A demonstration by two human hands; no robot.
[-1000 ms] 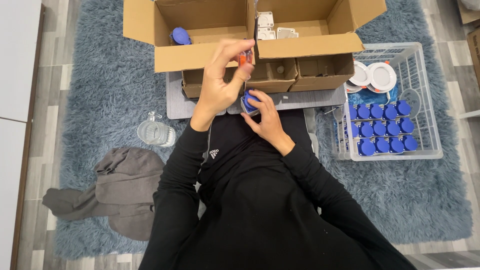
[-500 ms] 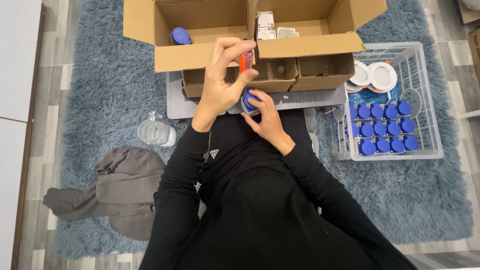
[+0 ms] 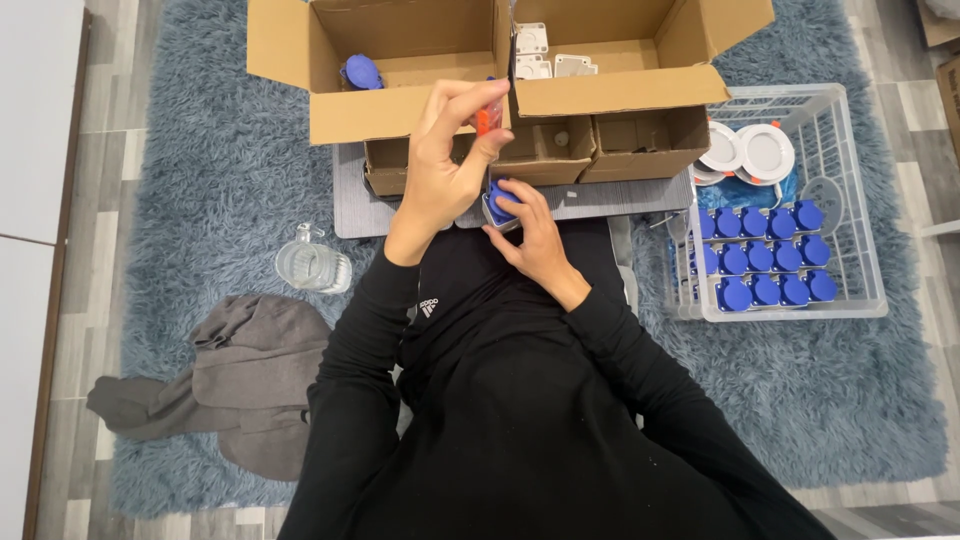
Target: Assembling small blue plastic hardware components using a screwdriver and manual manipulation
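Unmoved, two hands (image 3: 480, 190) grip perhaps one blue part (image 3: 500, 200).

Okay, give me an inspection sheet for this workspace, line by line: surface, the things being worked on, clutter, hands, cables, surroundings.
Surface: shaggy blue-grey rug with a grey board under the boxes.
Job's things: small blue-capped part; orange-handled tool; open cardboard boxes ahead.
Clutter: clear glass jar and crumpled grey garment to the person's left; white basket to the right, with rows of blue caps and white round discs.
Grippers: left hand holds the tool upright; right hand grips the blue-capped part.
Cables: nothing seen.
Surroundings: grey plank floor; white panel at the left edge.
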